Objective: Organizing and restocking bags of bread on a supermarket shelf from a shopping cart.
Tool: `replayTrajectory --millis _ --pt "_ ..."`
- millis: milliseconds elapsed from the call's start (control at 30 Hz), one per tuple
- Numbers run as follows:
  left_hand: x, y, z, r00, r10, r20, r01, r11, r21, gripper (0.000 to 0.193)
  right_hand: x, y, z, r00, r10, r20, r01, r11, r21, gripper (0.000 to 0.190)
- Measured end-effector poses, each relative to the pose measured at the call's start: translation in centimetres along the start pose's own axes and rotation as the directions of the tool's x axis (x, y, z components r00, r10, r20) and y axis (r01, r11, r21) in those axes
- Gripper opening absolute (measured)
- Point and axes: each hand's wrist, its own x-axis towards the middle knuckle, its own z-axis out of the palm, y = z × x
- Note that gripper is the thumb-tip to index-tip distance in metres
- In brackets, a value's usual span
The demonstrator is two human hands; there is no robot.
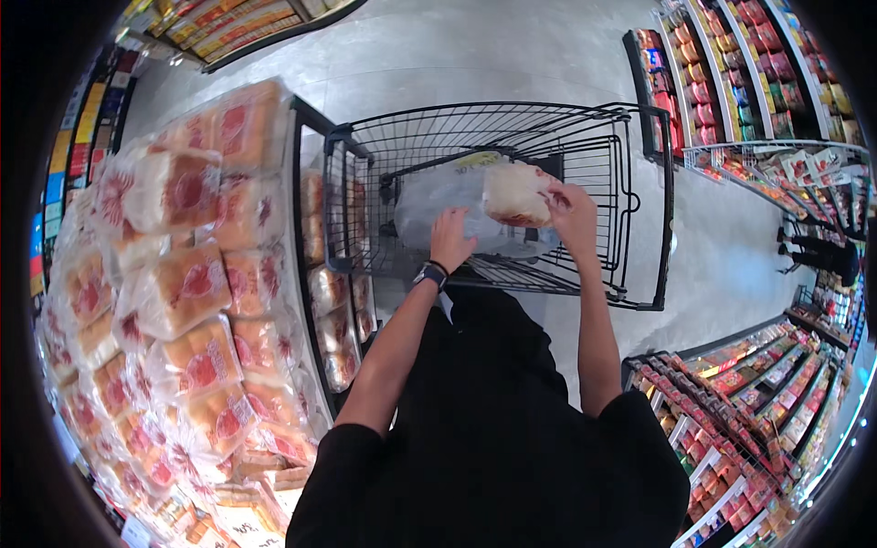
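Note:
A black wire shopping cart stands before me. My right hand is closed on the right end of a bagged loaf of bread inside the cart's outline. Under and beside the loaf lies a translucent whitish plastic bag; its contents are unclear. My left hand reaches over the bag's near part with fingers spread, touching it or just above it, and holds nothing that I can see. A dark watch or band is on my left wrist.
At left rises a tall display of bagged bread loaves, close to the cart's left end. Shelves of packaged goods stand at the upper right, more shelves at the lower right. A person in dark clothes is far right.

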Motion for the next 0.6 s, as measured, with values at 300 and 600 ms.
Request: replayTrajectory --millis 300,600 --pt "2.8 -9.6 5.6 0.846 -0.533 0.021 0.523 0.823 -0.223 0.018 0.1 1.7 1.3 0.980 0.168 0.103 -0.185 0.967 0.178 0.020" --pt "1.6 -2.6 -4.2 0.828 -0.494 0.267 0.430 0.254 -0.866 0.014 -1.1 5.2 7.6 0.933 0.042 0.357 -0.034 0.999 -0.029 0.020"
